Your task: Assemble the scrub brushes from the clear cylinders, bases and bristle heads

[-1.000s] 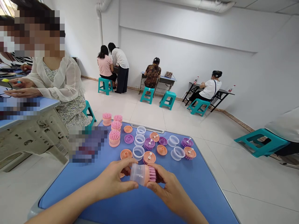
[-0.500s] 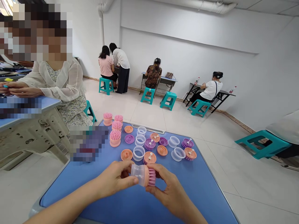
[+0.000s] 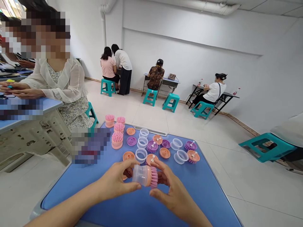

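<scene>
My left hand (image 3: 115, 179) is closed around the clear plastic body of a small scrubbing brush (image 3: 141, 175). The brush lies sideways, its orange collar and pink bristles pointing right. Around the bristle end, my right hand (image 3: 170, 189) has its fingers spread, the thumb apart below and the fingertips close to the upper edge. Just beyond the hands lie clear rings (image 3: 141, 155), orange caps (image 3: 164, 153), purple caps (image 3: 131, 141) and bristle heads turned bristles down (image 3: 152, 146). An orange part shows partly behind my left hand.
Several pink-bristled brushes (image 3: 117, 140) stand upright at the blue table's (image 3: 189, 195) far left. A blurred purple packet (image 3: 92, 146) lies at its left edge. A person in white (image 3: 61, 78) sits at a neighbouring desk on the left; others sit on green stools (image 3: 149, 97) further off.
My right fingers have loosened and spread from the brush's bristle end, the thumb dropping away. My left hand keeps its hold on the clear body, which has shifted slightly upward.
</scene>
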`<state>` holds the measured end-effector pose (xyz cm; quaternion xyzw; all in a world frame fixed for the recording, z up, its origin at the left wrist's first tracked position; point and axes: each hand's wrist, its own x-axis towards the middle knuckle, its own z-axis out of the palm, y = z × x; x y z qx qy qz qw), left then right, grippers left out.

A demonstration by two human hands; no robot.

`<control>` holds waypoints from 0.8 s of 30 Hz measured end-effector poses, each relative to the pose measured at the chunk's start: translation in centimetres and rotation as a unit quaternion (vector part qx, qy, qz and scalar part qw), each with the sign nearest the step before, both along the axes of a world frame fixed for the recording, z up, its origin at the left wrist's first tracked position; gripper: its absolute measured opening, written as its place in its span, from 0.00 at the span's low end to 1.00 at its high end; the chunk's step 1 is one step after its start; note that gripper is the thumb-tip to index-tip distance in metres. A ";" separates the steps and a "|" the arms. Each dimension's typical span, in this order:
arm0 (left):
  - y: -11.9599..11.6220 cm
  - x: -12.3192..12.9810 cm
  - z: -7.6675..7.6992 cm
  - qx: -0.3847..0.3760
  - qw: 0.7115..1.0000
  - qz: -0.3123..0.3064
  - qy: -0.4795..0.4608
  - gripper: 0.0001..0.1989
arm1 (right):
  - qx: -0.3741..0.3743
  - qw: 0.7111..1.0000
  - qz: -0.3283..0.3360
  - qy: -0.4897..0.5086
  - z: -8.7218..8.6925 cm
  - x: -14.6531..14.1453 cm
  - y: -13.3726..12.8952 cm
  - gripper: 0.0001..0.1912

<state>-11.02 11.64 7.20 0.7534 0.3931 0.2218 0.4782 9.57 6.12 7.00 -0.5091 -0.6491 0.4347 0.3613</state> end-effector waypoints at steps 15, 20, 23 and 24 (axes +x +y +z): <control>-0.1 -0.1 -0.1 0.007 1.000 0.000 -0.014 0.21 | 0.061 0.997 -0.013 -0.034 -0.1 0.0 -0.1 0.29; -0.2 -0.2 0.1 0.035 0.999 -0.019 -0.015 0.22 | 0.049 0.996 0.021 -0.067 0.3 0.0 0.2 0.17; -0.1 -0.1 0.0 0.044 0.999 -0.017 -0.026 0.21 | 0.031 0.998 0.025 -0.050 0.3 0.1 0.2 0.24; -0.1 -0.1 -0.1 0.038 0.999 -0.012 -0.027 0.21 | 0.030 0.999 0.018 -0.040 0.2 0.1 0.1 0.25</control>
